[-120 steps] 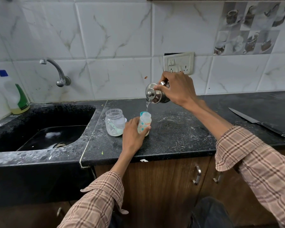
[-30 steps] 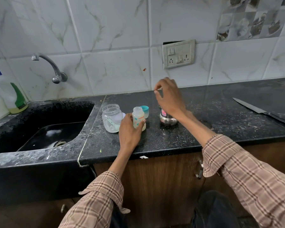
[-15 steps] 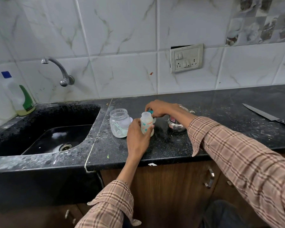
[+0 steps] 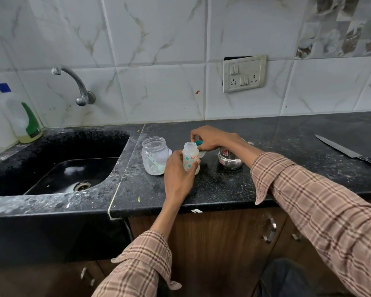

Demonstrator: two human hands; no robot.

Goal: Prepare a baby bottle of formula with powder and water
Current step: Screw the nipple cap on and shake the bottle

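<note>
1. Head view: the left hand (image 4: 177, 175) is wrapping its curled fingers around the lower body of the baby bottle (image 4: 190, 158), which is standing upright and uncapped near the middle of the black counter (image 4: 223, 189).
2. The right hand (image 4: 212, 139) is reaching in from the right, just beyond the bottle's open neck, with its fingers curled and pinching the teal bottle cap (image 4: 199, 143).
3. The clear powder jar (image 4: 155, 155) is sitting open just left of the bottle, with white powder and a scoop inside it.
4. The small steel water pot (image 4: 229, 160) is resting on the counter to the right of the bottle, partly hidden under the right forearm.
5. A knife (image 4: 338, 149) is lying well apart at the far right of the counter.
6. The sink (image 4: 58, 168) is lying to the left, with a tap (image 4: 77, 86) on the wall behind it and a soap bottle (image 4: 24, 116) at its far left corner.
</note>
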